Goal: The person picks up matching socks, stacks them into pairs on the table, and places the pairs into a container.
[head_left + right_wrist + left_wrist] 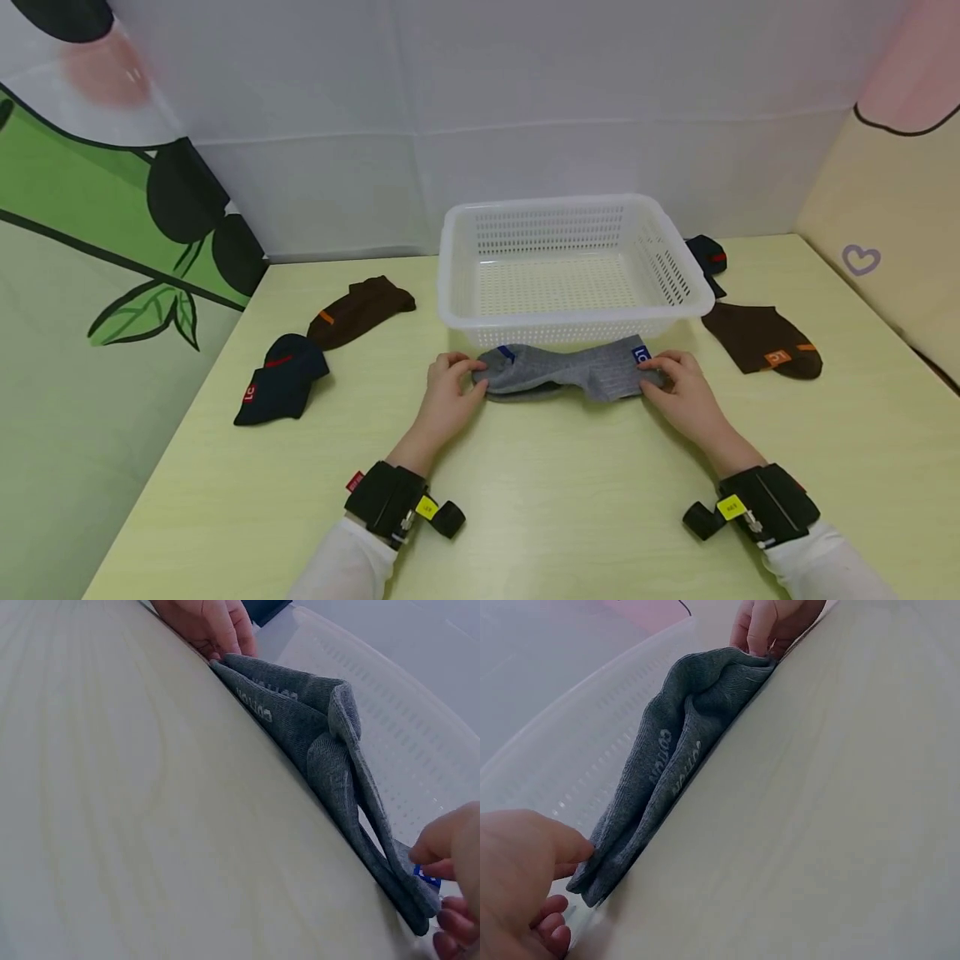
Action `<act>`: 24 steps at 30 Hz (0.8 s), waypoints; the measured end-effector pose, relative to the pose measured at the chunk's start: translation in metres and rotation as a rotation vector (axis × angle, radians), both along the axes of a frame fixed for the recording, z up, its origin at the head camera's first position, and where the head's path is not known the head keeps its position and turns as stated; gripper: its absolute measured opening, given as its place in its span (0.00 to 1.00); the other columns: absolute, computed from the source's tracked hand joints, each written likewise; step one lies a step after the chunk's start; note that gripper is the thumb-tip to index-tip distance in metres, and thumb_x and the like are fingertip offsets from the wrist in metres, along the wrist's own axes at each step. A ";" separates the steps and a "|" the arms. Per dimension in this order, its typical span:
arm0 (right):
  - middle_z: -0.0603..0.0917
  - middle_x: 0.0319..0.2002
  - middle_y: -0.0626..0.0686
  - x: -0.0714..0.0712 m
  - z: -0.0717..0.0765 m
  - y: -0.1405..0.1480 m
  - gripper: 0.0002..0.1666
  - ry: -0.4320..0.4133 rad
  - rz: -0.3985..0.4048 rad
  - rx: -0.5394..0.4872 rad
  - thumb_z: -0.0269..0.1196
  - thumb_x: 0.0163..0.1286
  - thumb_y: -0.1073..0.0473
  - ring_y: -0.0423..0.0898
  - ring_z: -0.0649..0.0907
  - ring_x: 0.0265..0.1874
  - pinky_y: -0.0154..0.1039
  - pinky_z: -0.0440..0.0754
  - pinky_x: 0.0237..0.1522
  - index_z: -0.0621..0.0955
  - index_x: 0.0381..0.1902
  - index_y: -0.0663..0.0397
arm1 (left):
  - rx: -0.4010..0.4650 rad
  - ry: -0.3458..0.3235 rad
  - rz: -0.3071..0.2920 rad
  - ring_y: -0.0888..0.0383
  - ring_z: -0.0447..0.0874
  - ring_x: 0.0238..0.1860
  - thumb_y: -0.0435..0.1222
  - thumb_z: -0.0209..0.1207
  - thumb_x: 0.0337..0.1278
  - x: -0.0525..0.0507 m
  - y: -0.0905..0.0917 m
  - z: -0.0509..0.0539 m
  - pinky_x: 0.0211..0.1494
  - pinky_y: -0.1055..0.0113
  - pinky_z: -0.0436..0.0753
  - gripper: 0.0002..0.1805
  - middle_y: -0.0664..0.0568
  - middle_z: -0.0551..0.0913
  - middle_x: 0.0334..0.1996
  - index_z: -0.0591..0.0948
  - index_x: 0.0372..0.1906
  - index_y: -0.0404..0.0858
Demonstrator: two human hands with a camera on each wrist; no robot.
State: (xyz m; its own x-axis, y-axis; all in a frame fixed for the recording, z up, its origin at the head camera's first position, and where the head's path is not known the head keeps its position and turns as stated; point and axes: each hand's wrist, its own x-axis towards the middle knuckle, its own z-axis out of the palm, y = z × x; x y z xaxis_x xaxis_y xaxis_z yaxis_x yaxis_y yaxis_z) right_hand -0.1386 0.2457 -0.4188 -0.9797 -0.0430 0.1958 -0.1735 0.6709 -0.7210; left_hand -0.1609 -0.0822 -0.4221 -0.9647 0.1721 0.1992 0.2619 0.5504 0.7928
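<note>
A pair of grey socks (pixel 562 371), one laid over the other, stretches sideways on the table in front of the white basket. My left hand (pixel 452 392) pinches the toe end, which carries a blue stripe. At the cuff end, by a blue label, my right hand (pixel 682 396) pinches the fabric between thumb and fingers. In the left wrist view the socks (pixel 682 727) show white "COTTON" lettering on their side. The right wrist view shows two layers of sock (pixel 330 750) parted by a gap near the cuff.
The white plastic basket (pixel 570 322) stands just behind the socks. To the left lie a brown sock (pixel 363 312) and a dark navy sock (pixel 281 383). On the right are another brown sock (pixel 757 337) and a navy sock (pixel 707 257), partly hidden by the basket.
</note>
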 end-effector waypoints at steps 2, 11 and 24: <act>0.70 0.50 0.66 0.000 -0.001 -0.001 0.11 0.097 -0.010 -0.038 0.62 0.61 0.70 0.56 0.71 0.46 0.40 0.68 0.47 0.79 0.42 0.70 | 0.012 0.034 -0.022 0.39 0.60 0.57 0.31 0.60 0.56 0.000 0.000 -0.001 0.58 0.46 0.65 0.13 0.36 0.68 0.53 0.81 0.47 0.34; 0.77 0.45 0.61 0.003 -0.005 -0.019 0.14 0.391 0.191 -0.095 0.65 0.51 0.79 0.40 0.71 0.48 0.22 0.63 0.51 0.81 0.37 0.65 | -0.028 0.085 -0.291 0.44 0.64 0.58 0.31 0.60 0.57 0.002 -0.001 -0.001 0.60 0.47 0.65 0.20 0.42 0.75 0.53 0.78 0.57 0.39; 0.77 0.40 0.54 0.003 -0.007 -0.063 0.22 0.104 0.196 0.087 0.72 0.52 0.53 0.50 0.74 0.42 0.47 0.71 0.45 0.77 0.40 0.57 | -0.113 0.073 -0.327 0.45 0.65 0.55 0.33 0.58 0.59 0.003 0.000 -0.001 0.58 0.48 0.63 0.16 0.44 0.76 0.48 0.81 0.52 0.39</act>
